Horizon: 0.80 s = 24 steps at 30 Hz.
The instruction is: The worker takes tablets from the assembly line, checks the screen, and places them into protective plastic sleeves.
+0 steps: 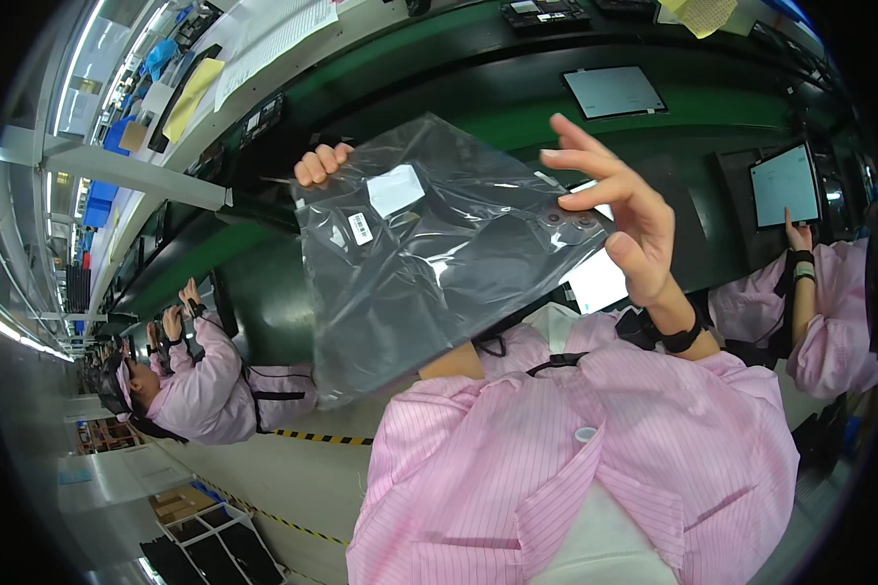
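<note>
A large clear plastic bag hangs in front of me, tilted and wrinkled. Two small labels are visible on it, a white label and a smaller barcode label. My left hand pinches the bag's upper left edge; most of that hand is hidden behind the film. At the bag's right end, my right hand has its fingers spread, with one fingertip close to the plastic. I cannot tell whether it touches. Behind the bag's lower right edge, a bright white panel shows in part.
A flat screen panel lies on the green and black bench. To the right, a co-worker's hand touches another screen. Another co-worker works at left. A metal shelf post juts in at upper left.
</note>
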Motion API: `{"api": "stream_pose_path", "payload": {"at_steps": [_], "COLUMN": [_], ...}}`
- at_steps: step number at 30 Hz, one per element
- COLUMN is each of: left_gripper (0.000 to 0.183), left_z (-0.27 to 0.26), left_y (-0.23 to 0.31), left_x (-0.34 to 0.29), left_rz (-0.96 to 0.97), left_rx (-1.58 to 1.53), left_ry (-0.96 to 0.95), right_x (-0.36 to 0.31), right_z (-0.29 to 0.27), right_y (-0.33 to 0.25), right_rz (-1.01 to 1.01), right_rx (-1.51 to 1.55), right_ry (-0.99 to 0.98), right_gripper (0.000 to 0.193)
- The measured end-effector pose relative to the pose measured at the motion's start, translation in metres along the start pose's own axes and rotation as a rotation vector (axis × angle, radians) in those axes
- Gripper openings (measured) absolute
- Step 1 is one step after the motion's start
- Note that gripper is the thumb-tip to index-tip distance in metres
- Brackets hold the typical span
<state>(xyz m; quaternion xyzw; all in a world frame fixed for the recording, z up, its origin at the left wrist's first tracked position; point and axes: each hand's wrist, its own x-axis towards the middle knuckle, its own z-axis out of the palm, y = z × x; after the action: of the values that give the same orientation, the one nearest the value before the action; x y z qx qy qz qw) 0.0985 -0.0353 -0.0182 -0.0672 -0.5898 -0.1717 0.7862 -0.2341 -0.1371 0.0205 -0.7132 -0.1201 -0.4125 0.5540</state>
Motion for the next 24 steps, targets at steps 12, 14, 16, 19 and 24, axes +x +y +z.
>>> {"api": "stream_pose_path", "payload": {"at_steps": [12, 14, 16, 19, 24], "left_gripper": [0.015, 0.015, 0.014, 0.014, 0.019], "left_z": [0.055, 0.063, 0.070, 0.063, 0.090], "left_y": [-0.027, -0.027, -0.025, -0.017, -0.027], "left_x": [-0.070, -0.079, -0.084, -0.095, -0.063], "left_rz": [-0.031, -0.022, -0.013, 0.019, -0.208], "left_rx": [0.047, 0.075, 0.103, 0.141, 0.519], "left_ry": [0.545, 0.631, 0.716, 0.707, 1.274], "right_x": [0.009, 0.009, 0.008, 0.008, 0.002], "right_z": [0.030, 0.026, 0.028, 0.028, 0.002], "right_y": [0.000, 0.000, -0.003, -0.001, 0.025], "right_rz": [0.199, 0.265, 0.289, 0.318, 0.159], "right_rx": [0.346, 0.412, 0.478, 0.538, 0.132], "right_ry": [0.201, 0.183, 0.231, 0.248, 0.230], "right_gripper": [0.023, 0.023, 0.024, 0.024, 0.026]}}
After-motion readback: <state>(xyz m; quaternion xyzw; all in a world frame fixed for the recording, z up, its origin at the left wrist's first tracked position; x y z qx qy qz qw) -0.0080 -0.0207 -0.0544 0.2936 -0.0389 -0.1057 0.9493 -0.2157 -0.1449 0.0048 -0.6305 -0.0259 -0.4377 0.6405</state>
